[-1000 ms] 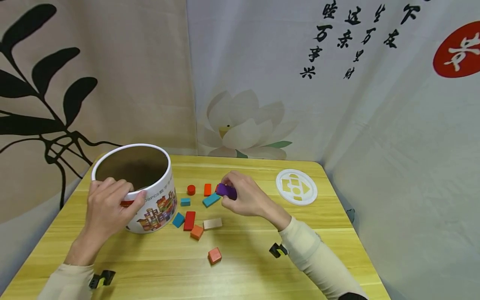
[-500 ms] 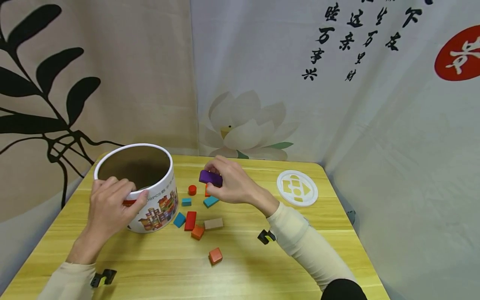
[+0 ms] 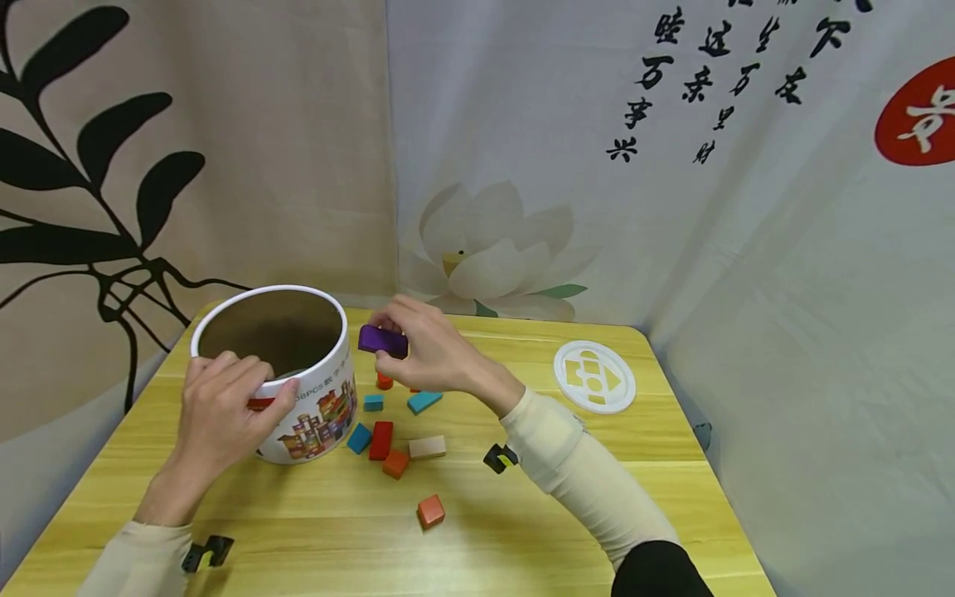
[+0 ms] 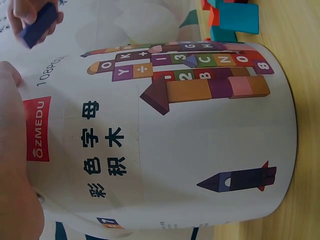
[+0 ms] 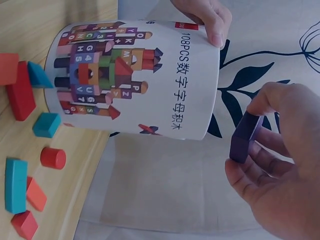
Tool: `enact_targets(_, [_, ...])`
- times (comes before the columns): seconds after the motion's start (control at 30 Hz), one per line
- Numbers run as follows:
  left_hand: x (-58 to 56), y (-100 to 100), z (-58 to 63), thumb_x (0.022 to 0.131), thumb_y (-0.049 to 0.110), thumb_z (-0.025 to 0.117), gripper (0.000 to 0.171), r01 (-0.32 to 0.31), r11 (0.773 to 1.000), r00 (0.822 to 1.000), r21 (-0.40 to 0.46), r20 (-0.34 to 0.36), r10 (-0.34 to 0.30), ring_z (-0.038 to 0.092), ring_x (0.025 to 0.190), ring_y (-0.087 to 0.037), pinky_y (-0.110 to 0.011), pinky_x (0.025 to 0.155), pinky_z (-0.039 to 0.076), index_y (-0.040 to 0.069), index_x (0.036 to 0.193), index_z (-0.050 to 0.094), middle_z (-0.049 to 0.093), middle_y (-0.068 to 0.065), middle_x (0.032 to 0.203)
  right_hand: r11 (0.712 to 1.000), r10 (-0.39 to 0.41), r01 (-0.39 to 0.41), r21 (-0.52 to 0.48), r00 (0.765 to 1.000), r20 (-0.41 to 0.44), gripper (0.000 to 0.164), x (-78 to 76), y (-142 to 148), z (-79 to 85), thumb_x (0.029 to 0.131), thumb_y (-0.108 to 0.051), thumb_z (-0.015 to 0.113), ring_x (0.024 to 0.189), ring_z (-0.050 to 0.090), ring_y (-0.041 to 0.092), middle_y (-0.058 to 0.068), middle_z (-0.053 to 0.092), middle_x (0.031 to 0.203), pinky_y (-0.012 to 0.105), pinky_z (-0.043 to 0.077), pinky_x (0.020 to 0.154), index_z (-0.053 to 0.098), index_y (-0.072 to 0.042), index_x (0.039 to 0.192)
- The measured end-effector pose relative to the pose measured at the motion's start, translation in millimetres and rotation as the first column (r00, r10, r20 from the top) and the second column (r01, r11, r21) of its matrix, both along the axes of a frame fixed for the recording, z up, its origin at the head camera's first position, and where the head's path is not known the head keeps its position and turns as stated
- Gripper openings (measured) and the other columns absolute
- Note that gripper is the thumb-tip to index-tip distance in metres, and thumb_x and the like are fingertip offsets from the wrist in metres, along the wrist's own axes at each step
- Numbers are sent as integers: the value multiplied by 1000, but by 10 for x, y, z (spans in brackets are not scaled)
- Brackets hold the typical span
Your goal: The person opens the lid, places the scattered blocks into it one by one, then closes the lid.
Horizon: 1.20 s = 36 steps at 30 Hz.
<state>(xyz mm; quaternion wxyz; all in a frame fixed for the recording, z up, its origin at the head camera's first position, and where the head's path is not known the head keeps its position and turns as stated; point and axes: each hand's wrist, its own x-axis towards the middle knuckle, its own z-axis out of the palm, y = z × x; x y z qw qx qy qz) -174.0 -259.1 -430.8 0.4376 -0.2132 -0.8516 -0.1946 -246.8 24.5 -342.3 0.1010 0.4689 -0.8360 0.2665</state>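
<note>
A purple block is pinched between the thumb and fingers of my right hand, in the air just right of a white bucket. In the right wrist view the same purple block shows as a long angular piece. My left hand grips the near rim of the bucket, thumb outside and fingers over the edge. Printed toy buildings cover the bucket's side. Its floor is hidden in the head view. On the table beside it lie a red cylinder and a blue rectangular block.
More blocks lie right of the bucket: a red one, an orange one, a plain wood one and a salmon cube nearer me. A white disc with cut-out shapes rests at the table's back right. Printed curtains hang behind.
My right hand has carried the purple block leftward and up, from above the loose blocks to beside the bucket's rim. The left hand keeps its grip on the rim.
</note>
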Motion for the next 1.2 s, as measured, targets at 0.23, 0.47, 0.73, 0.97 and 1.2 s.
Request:
enact_targets(0.23, [1,1,4,91,49,51,48,1,1000,1000,-3,-9,-1,41,58,-26,-48,63,27,11,60,47,48,-3,53,999,41,-41,6,999,-26,35,-24,-193,53,85,-19,70,92,53,6,-1,62,106,16,45,78,68,-5,117])
enact_targets(0.47, [-13,9,11,92,48,51,48,12,1000,999,-4,-37,-12,39,56,-25,-48,62,26,12,60,46,46,-2,52,999,45,-45,11,998,-51,38,-57,-399,137,88,-22,69,96,53,9,2,61,112,14,45,81,68,-5,122])
enact_targets(0.73, [-5,15,21,93,49,50,49,11,1000,999,-14,-36,-12,38,55,-24,-48,62,26,12,60,45,46,-1,52,999,49,-48,15,996,-70,40,-109,-671,227,90,-23,68,103,52,9,1,61,118,14,41,89,66,-8,126])
enact_targets(0.97, [-14,26,36,93,48,51,49,20,1000,999,-16,-40,-21,38,56,-24,-47,61,25,12,61,46,46,-2,53,998,47,-45,51,998,-43,42,-136,-858,257,94,-23,67,110,51,10,3,57,127,14,40,94,63,-9,134])
enact_targets(1.2, [-13,31,32,93,48,51,50,16,1000,998,-9,-58,-16,40,55,-25,-48,61,27,11,60,47,47,-3,53,989,85,-79,126,995,-50,44,-168,-1053,254,97,-22,65,117,49,10,3,58,132,13,36,101,62,-8,138])
